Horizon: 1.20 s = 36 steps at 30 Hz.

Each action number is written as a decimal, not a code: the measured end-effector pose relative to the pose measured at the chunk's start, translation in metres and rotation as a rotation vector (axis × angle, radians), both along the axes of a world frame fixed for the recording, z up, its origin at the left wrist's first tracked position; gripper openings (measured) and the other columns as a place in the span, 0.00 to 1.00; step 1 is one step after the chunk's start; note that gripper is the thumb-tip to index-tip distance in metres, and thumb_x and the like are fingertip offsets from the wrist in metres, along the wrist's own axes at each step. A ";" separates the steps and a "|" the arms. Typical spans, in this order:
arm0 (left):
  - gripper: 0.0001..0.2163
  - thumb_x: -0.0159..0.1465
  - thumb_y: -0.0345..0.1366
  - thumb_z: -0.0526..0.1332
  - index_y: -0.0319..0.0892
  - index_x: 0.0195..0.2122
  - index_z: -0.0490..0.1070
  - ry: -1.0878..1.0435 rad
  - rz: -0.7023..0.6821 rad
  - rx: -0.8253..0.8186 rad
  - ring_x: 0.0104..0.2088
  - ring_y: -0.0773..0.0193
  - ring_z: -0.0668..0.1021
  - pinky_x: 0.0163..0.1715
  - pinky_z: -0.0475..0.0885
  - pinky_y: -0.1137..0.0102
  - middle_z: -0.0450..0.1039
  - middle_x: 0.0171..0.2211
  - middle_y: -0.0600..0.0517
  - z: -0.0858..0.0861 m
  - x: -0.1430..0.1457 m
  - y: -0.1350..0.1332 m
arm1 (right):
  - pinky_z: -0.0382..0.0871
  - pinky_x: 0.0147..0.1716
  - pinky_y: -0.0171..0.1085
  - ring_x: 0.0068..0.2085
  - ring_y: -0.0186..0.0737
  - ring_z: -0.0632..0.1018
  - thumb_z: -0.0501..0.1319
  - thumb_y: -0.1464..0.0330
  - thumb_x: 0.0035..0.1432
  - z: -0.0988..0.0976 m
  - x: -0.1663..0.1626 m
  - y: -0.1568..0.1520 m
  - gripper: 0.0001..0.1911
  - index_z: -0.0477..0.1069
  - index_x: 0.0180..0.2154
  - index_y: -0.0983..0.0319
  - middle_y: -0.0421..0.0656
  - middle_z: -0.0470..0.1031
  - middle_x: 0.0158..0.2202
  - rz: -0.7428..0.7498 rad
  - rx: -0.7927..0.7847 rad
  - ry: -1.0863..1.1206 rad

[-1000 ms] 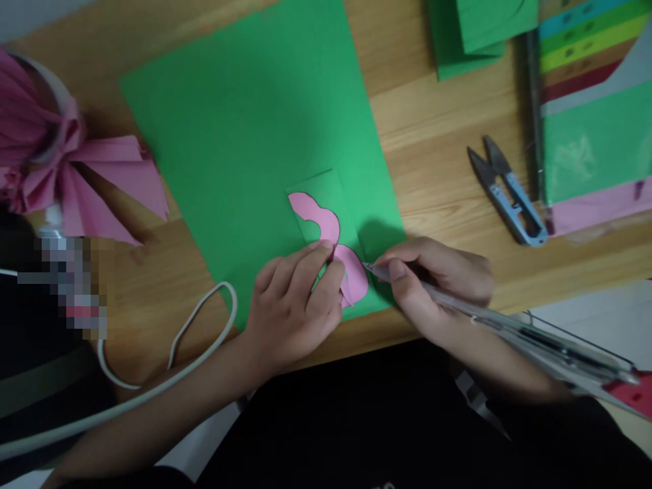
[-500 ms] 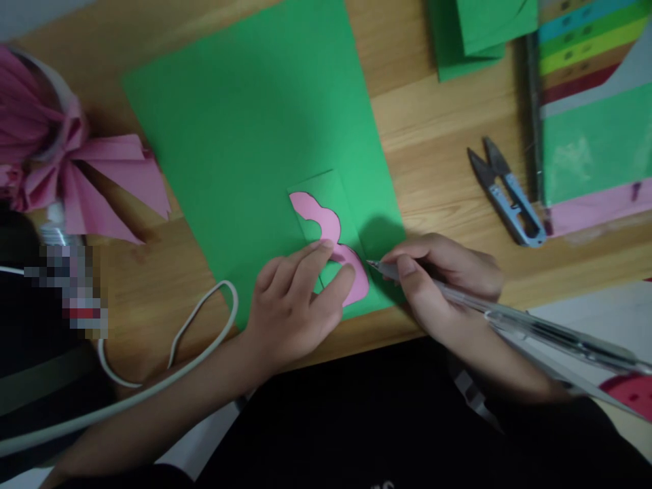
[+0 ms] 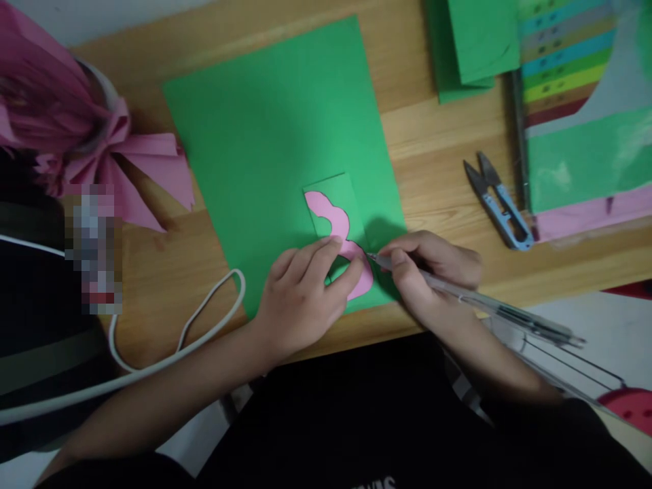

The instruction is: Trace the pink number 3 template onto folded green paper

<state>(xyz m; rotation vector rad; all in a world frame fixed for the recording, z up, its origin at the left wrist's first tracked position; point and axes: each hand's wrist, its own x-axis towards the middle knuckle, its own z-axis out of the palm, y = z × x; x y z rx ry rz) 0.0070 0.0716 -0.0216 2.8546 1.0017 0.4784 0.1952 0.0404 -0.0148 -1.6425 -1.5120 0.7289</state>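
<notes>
My left hand [image 3: 300, 295] presses its bunched fingertips and thumb onto a wavy pink paper cutout [image 3: 340, 221], holding it down. Beneath the cutout is a small green paper strip [image 3: 339, 185], which lies on a large green sheet [image 3: 275, 129] near the table's front edge. A clear-barrelled pen [image 3: 494, 305] is pinched in my right hand [image 3: 441, 261]. Its tip meets the right edge of the cutout, just beside my left thumb. Dark line shows along parts of that edge. My left fingers hide the cutout's middle.
Blue-handled thread snips [image 3: 502, 207] lie on the wooden table [image 3: 422, 176] to the right. Folded green paper [image 3: 481, 44] and a pack of coloured paper [image 3: 585, 156] are at upper right. A pink-wrapped bouquet [image 3: 56, 102] stands left. A white cable [image 3: 153, 372] loops by my left forearm.
The pen tip has come in to the cutout's edge from slightly to its right. My left hand stays on the cutout. The whole view has shifted a little.
</notes>
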 end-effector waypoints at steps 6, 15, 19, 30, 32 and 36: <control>0.11 0.66 0.31 0.57 0.46 0.48 0.75 -0.002 0.000 -0.010 0.47 0.56 0.78 0.42 0.67 0.63 0.75 0.46 0.45 0.000 0.000 0.000 | 0.69 0.22 0.30 0.22 0.31 0.75 0.60 0.70 0.59 -0.001 -0.001 0.000 0.06 0.74 0.29 0.58 0.36 0.77 0.22 0.009 0.005 -0.033; 0.09 0.66 0.31 0.59 0.49 0.43 0.77 -0.016 0.007 -0.055 0.48 0.55 0.77 0.44 0.66 0.63 0.74 0.48 0.45 -0.001 -0.001 -0.002 | 0.70 0.24 0.31 0.22 0.31 0.75 0.60 0.71 0.58 0.003 -0.004 -0.002 0.05 0.73 0.30 0.59 0.37 0.77 0.24 -0.003 0.016 -0.082; 0.09 0.66 0.32 0.58 0.48 0.42 0.77 -0.018 0.003 -0.043 0.47 0.55 0.77 0.43 0.67 0.62 0.74 0.48 0.45 0.000 -0.001 -0.001 | 0.70 0.23 0.31 0.23 0.32 0.75 0.59 0.71 0.58 0.003 -0.005 -0.003 0.06 0.73 0.29 0.58 0.37 0.77 0.24 -0.005 0.033 -0.087; 0.09 0.66 0.32 0.59 0.48 0.44 0.77 0.003 -0.012 -0.038 0.46 0.54 0.77 0.41 0.67 0.62 0.74 0.48 0.44 0.000 -0.003 0.000 | 0.68 0.21 0.30 0.21 0.30 0.73 0.59 0.71 0.58 0.001 -0.004 -0.009 0.06 0.74 0.30 0.60 0.36 0.76 0.22 -0.034 0.060 -0.074; 0.09 0.66 0.32 0.59 0.48 0.43 0.77 0.002 -0.007 -0.037 0.47 0.55 0.77 0.41 0.67 0.62 0.74 0.48 0.44 0.000 -0.003 0.000 | 0.68 0.21 0.30 0.21 0.30 0.73 0.59 0.71 0.58 0.000 -0.004 -0.009 0.06 0.74 0.30 0.60 0.36 0.76 0.22 -0.038 0.039 -0.070; 0.09 0.66 0.33 0.59 0.49 0.43 0.76 -0.003 -0.001 -0.023 0.46 0.57 0.77 0.41 0.68 0.63 0.75 0.47 0.45 0.000 -0.002 0.000 | 0.69 0.22 0.30 0.21 0.30 0.74 0.60 0.71 0.58 0.000 -0.005 -0.007 0.06 0.74 0.29 0.60 0.36 0.76 0.23 -0.029 0.038 -0.071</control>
